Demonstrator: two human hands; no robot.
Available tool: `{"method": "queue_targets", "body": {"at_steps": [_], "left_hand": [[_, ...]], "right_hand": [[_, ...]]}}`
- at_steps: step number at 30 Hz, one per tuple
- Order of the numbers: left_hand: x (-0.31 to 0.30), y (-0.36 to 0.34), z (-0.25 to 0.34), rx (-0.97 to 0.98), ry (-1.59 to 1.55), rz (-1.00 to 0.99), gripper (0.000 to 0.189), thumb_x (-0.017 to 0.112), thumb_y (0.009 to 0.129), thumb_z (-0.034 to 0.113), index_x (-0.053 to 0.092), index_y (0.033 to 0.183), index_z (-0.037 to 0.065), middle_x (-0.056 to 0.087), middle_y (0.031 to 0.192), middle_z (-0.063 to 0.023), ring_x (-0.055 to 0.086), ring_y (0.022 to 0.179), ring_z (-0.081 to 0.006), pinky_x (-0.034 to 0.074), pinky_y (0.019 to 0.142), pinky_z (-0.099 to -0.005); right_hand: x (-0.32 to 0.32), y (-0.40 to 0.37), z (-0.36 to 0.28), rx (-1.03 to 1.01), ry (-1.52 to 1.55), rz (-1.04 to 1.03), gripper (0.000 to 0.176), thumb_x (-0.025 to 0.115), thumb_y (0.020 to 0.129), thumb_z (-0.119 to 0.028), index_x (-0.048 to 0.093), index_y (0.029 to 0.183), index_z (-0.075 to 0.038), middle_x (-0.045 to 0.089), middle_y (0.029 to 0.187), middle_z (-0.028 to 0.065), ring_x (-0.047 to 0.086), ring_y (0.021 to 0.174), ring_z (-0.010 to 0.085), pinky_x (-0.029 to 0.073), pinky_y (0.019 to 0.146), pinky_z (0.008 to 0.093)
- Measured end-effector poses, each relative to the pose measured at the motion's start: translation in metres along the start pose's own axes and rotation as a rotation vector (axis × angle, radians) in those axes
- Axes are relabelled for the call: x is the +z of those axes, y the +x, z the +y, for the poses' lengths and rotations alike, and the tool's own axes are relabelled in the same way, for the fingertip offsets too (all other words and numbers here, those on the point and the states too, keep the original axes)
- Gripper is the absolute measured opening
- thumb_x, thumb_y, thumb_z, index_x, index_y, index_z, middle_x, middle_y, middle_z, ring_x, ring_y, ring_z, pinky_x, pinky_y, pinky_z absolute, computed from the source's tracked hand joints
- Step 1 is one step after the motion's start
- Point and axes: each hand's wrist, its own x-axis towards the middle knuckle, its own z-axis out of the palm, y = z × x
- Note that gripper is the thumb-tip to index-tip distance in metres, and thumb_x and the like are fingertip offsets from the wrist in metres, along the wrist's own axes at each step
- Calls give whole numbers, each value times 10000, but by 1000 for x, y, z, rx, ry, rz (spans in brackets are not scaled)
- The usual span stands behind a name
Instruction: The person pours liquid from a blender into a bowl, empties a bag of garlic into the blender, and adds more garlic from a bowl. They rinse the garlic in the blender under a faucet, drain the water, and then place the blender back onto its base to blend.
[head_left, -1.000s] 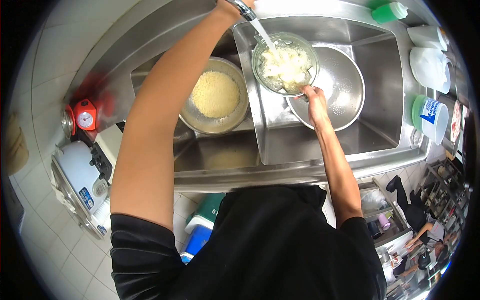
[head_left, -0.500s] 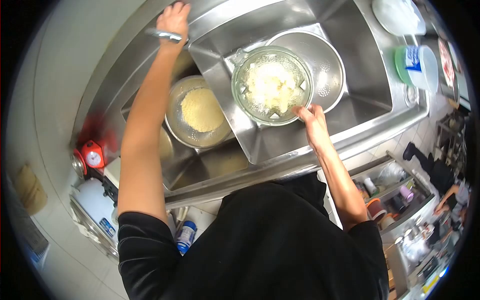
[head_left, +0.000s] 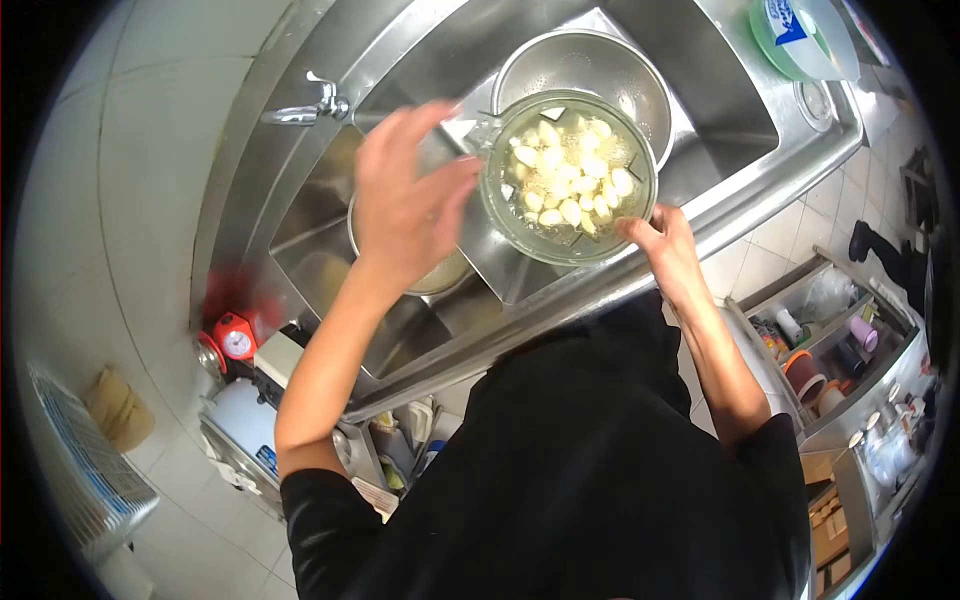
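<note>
A greenish see-through bowl (head_left: pixel 515 232) is held over the sink, with water and peeled garlic cloves (head_left: pixel 570 180) in it. My right hand (head_left: pixel 665 250) grips its near right rim, thumb on top. My left hand (head_left: pixel 405 200), blurred, hovers at the bowl's left side with fingers spread and holds nothing. Behind the bowl, partly covered by it, a round metal strainer bowl (head_left: pixel 590 62) rests in the right basin. Another metal bowl (head_left: pixel 440 275) sits in the left basin, mostly hidden by my left hand and arm.
The faucet (head_left: pixel 310 108) is at the sink's back left. A green plastic tub (head_left: pixel 785 45) stands on the right ledge. To the left are a red scale (head_left: pixel 236 338) and a wire rack (head_left: pixel 95 480). A shelf with containers (head_left: pixel 820 350) stands at right.
My left hand has left the faucet and come to the bowl's left side. The foamy water has settled, so the cloves show clearly. My right hand still grips the rim.
</note>
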Motion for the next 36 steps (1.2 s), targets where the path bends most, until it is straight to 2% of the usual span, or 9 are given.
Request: {"method": "queue_targets", "body": {"at_steps": [1, 7, 13, 19, 26, 28, 32, 35, 36], "left_hand": [[2, 15, 9, 51, -6, -89, 217, 700, 638, 26, 678, 849, 70, 477, 1291, -125, 440, 1164, -329, 362, 948, -451], [41, 44, 19, 19, 137, -280, 224, 684, 650, 12, 683, 863, 81, 327, 1420, -97, 313, 1284, -351, 284, 1011, -559], [49, 67, 22, 108, 304, -411, 237, 680, 662, 30, 693, 894, 73, 411, 1348, -97, 367, 1239, -326, 322, 990, -502], [51, 78, 24, 163, 356, -368, 192, 702, 662, 73, 699, 854, 81, 504, 1239, -82, 434, 1166, -299, 356, 933, -432], [55, 81, 24, 214, 359, -343, 134, 706, 675, 104, 699, 807, 82, 539, 1175, -76, 460, 1130, -293, 368, 888, -423], [57, 81, 24, 245, 350, -337, 148, 642, 611, 52, 694, 750, 58, 531, 1127, -107, 446, 1118, -284, 365, 890, -477], [59, 85, 31, 272, 355, -359, 149, 639, 603, 45, 692, 741, 59, 530, 1120, -104, 445, 1116, -282, 362, 894, -480], [56, 93, 37, 286, 412, -420, 116, 705, 659, 74, 689, 774, 69, 545, 1156, -81, 461, 1130, -303, 361, 911, -435], [52, 96, 39, 264, 254, -358, 103, 687, 655, 38, 683, 757, 49, 554, 1117, -76, 487, 1091, -261, 373, 905, -416]], "right_hand": [[1, -4, -5, -84, 54, 4, 352, 614, 763, -202, 639, 996, 61, 658, 882, 137, 589, 856, 204, 436, 811, 313], [-3, -11, 1, -77, 206, 84, 321, 612, 760, -223, 659, 945, 36, 644, 786, 87, 554, 716, 148, 430, 696, 283], [-9, -1, 14, -85, 173, 31, 355, 607, 756, -269, 658, 921, 40, 636, 715, 95, 558, 658, 144, 422, 641, 277], [-14, 4, 17, -126, 188, 20, 358, 602, 737, -280, 657, 855, 53, 628, 680, 101, 565, 644, 150, 423, 615, 287], [-19, 5, 22, -161, 158, 77, 365, 607, 730, -286, 650, 819, 65, 607, 633, 92, 549, 596, 151, 421, 585, 296], [-21, 3, 21, -150, 158, 73, 368, 610, 729, -291, 650, 820, 64, 607, 632, 93, 550, 596, 153, 422, 585, 298], [-24, 1, 26, -101, 143, 72, 359, 612, 727, -296, 642, 775, 59, 600, 616, 93, 551, 587, 160, 421, 581, 302], [-22, 0, 30, -113, 236, 103, 342, 608, 721, -297, 626, 716, 44, 582, 592, 82, 538, 568, 157, 410, 566, 300], [-25, -3, 29, -117, 245, 117, 342, 608, 721, -297, 626, 716, 44, 582, 592, 82, 538, 568, 157, 410, 566, 300]]}}
